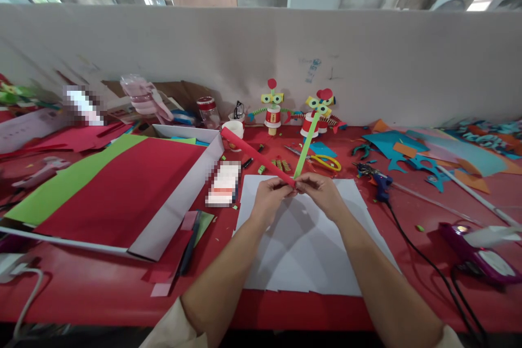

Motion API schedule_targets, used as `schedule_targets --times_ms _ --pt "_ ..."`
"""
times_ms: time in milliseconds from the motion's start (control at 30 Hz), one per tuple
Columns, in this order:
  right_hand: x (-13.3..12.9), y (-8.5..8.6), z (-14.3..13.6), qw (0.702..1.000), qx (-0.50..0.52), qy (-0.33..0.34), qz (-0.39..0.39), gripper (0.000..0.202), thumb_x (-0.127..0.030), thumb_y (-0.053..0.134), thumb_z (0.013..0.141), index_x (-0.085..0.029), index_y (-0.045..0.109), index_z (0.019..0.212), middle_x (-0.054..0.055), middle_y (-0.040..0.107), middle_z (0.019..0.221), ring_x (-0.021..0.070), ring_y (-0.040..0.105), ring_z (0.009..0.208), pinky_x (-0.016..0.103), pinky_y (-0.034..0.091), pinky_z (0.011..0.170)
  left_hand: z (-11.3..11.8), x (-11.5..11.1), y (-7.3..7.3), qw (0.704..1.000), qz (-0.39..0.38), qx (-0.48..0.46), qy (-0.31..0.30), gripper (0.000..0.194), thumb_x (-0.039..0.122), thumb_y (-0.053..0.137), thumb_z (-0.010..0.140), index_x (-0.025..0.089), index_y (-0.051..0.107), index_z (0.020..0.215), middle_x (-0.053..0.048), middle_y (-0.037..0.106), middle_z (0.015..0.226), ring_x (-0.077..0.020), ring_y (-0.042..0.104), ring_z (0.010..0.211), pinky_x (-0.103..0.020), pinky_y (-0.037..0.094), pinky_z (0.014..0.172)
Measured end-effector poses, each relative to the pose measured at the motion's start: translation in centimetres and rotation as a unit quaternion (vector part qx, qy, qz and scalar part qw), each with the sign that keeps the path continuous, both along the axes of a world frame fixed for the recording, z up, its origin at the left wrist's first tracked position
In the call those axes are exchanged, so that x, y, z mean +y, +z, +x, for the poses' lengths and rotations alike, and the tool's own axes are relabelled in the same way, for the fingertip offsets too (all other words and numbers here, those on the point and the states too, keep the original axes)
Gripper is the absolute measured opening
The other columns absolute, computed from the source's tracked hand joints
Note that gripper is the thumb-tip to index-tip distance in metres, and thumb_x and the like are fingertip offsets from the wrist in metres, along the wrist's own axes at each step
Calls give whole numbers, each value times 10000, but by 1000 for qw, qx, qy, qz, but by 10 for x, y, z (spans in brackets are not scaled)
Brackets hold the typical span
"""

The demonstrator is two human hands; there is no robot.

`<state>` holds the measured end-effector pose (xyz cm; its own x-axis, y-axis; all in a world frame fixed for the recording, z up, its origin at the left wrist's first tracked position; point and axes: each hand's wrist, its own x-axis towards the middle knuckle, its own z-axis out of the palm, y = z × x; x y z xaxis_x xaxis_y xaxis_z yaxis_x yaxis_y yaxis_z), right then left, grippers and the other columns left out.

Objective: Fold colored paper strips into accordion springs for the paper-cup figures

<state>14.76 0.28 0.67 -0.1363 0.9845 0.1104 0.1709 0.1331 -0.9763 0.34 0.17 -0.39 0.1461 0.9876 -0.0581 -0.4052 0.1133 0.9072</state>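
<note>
Two paper strips, one red (256,155) and one green (306,147), meet at their near ends in a V between my fingertips. My left hand (269,198) pinches the red strip close to that joint. Closed at the same corner, my right hand (320,193) has its fingertips on the joined ends, where the green strip rises away. How the ends overlap is hidden by the fingers. Both hands are above white paper sheets (302,250) on the red table (220,304).
Left stands a white box (179,212) with red and green paper. Behind are paper-cup figures (273,117), a white cup (233,133) and yellow-handled scissors (326,162). At right lie a glue gun (382,186), its cable, a purple power strip (475,261) and blue paper scraps (391,147).
</note>
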Motion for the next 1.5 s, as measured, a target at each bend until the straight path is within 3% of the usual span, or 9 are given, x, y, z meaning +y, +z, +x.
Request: schedule_targets --times_ms 533,833,1067,1300,1500 --pt "-1 2 -1 999 39 -23 -23 147 -318 701 679 -184 706 737 9 683 665 154 601 656 303 479 684 -1 -1 0 1000 1 13 -1 91 188 708 588 139 733 660 -42 678 613 -155 617 621 -329 504 755" --pt "5 -11 1 986 149 -6 -76 239 -379 744 628 -176 688 740 -10 665 686 123 593 656 287 478 708 -2 1 -4 1000 -28 -2 4 191 226 757 568 121 740 727 -53 698 683 -163 648 669 -348 500 805" --pt "5 -11 1 987 144 7 -67 233 -380 745 641 -179 695 747 -10 656 674 114 572 641 264 455 667 -2 2 -5 1000 -7 8 -1 138 215 728 581 135 750 691 -56 706 675 -167 642 660 -347 506 800" --pt "0 -6 -3 989 133 -3 -61 201 -365 746 640 -197 700 740 -2 678 682 153 617 679 304 489 721 1 0 -5 999 2 36 39 82 228 719 577 164 734 625 -25 687 610 -178 631 641 -358 507 774" --pt "1 -12 -6 988 143 -29 -50 174 -327 736 642 -194 707 749 -5 673 679 150 614 672 298 498 712 5 -5 -6 998 27 21 46 102 206 710 609 160 746 693 -22 700 645 -179 643 692 -335 498 799"
